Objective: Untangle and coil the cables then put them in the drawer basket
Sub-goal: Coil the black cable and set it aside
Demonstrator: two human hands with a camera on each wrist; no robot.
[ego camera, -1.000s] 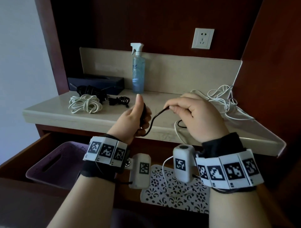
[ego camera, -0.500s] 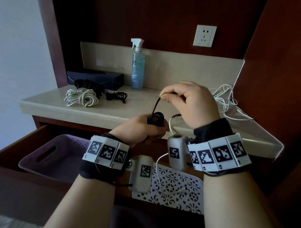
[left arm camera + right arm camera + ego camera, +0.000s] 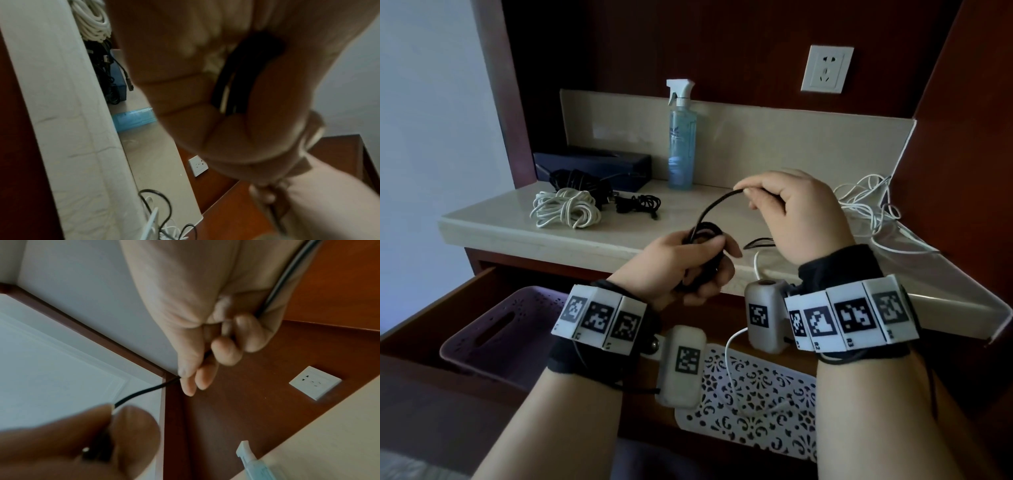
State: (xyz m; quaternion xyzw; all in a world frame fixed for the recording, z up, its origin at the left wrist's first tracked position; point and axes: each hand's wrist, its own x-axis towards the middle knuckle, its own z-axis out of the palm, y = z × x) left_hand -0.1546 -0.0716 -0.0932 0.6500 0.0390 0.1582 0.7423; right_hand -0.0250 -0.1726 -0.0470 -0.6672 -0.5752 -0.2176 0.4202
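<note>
My left hand [image 3: 698, 260] grips a small coil of black cable [image 3: 705, 233] over the counter's front edge; the left wrist view shows the black loops [image 3: 236, 84] inside my curled fingers. My right hand [image 3: 784, 205] pinches the free run of the same black cable [image 3: 144, 391] between thumb and fingers, up and to the right of the coil, so the cable arcs between the hands. A coiled white cable [image 3: 566, 212] and a black cable bundle [image 3: 582, 181] lie at the counter's left. Loose white cables [image 3: 866, 202] are tangled at the right. A purple basket [image 3: 493, 329] sits in the open drawer.
A blue spray bottle [image 3: 681, 137] stands at the back of the counter [image 3: 493, 219], a dark box [image 3: 592, 164] at the back left. A wall socket [image 3: 827, 68] is above. A white perforated tray [image 3: 753, 404] lies in the drawer's right part, with a white cable hanging over it.
My right hand has lifted the black cable up and over, laying another loop onto the coil. The left hand has turned so that the coil lies flat in its grip.
</note>
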